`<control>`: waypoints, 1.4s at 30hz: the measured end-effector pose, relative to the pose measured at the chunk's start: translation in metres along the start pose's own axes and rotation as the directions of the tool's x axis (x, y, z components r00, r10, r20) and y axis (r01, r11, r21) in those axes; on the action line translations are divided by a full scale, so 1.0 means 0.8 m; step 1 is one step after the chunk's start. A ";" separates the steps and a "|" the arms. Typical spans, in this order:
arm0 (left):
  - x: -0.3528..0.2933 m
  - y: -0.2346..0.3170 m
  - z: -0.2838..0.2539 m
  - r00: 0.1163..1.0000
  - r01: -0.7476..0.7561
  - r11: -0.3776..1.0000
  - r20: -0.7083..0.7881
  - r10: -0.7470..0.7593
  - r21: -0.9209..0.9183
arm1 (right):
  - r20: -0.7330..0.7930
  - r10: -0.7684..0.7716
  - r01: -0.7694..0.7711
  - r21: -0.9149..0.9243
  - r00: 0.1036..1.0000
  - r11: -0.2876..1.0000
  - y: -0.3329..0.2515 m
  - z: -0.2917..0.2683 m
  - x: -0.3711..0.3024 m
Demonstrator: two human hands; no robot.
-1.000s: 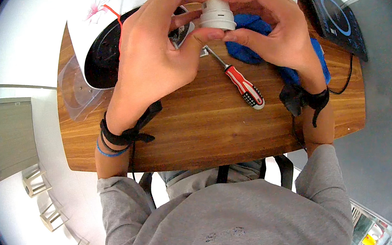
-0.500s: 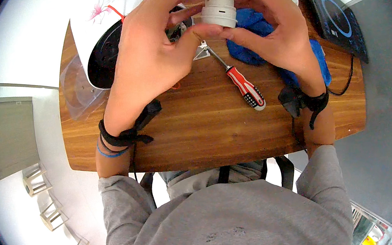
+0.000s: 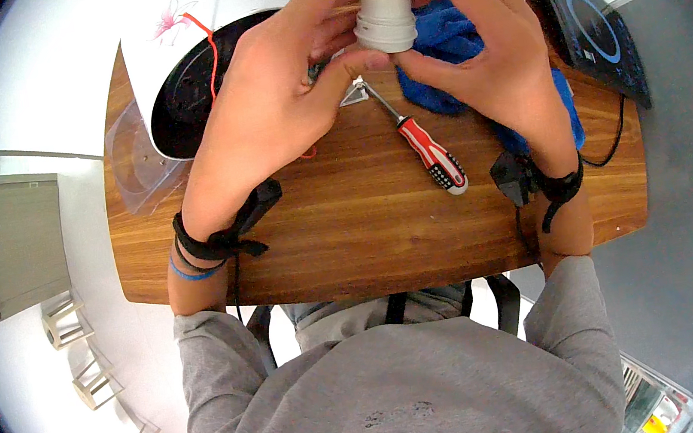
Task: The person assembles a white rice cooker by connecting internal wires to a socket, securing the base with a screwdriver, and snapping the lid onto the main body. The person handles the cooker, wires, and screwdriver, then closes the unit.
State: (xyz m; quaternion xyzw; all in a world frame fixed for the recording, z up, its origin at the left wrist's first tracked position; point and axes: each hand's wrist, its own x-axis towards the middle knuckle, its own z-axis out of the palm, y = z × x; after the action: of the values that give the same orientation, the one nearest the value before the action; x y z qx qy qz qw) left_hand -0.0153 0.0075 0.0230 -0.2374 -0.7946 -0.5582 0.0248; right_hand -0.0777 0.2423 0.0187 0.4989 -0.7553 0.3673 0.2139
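A wooden table is seen from above, with the person's grey-sleeved forearms entering from the lower edge. Black straps are worn at both wrists, and a blue band is added at the left wrist. On the table, ahead of the wrists and between the forearms, a screwdriver with a red, white and black handle is laid at an angle, its metal shaft directed toward the hands. Above the far half of the table, a small white cylindrical part is held off the surface between both hands. The left hand is curled at the part's left side, with the thumb pressed under its lower edge and the fingers bent over its top. The right hand is wrapped around the part's right side, its fingertips pinched on the upper rim. A blue cloth is spread beneath the right hand. At far left, a white appliance housing with a dark round opening and a red wire is placed. At far right, a black flat panel with a blue ring is placed at the table's corner.
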 end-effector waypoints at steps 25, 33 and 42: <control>0.010 -0.019 -0.001 0.956 -0.291 0.884 0.160 0.248 0.366 | 0.137 -0.005 0.014 -0.067 0.991 0.998 0.013 0.009 -0.012; 0.006 -0.039 0.014 0.929 -0.320 0.889 -0.077 0.363 0.329 | 0.156 0.071 -0.070 -0.014 0.985 0.997 0.018 0.010 -0.023; 0.001 -0.044 0.026 0.890 -0.339 0.869 -0.175 0.420 0.360 | 0.174 0.062 -0.066 0.018 0.983 0.998 0.015 0.004 -0.025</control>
State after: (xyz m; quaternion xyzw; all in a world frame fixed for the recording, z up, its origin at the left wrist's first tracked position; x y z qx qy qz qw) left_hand -0.0254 0.0171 -0.0158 -0.3113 -0.8019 -0.4313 0.2720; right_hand -0.0804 0.2545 -0.0008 0.5070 -0.7822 0.3380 0.1297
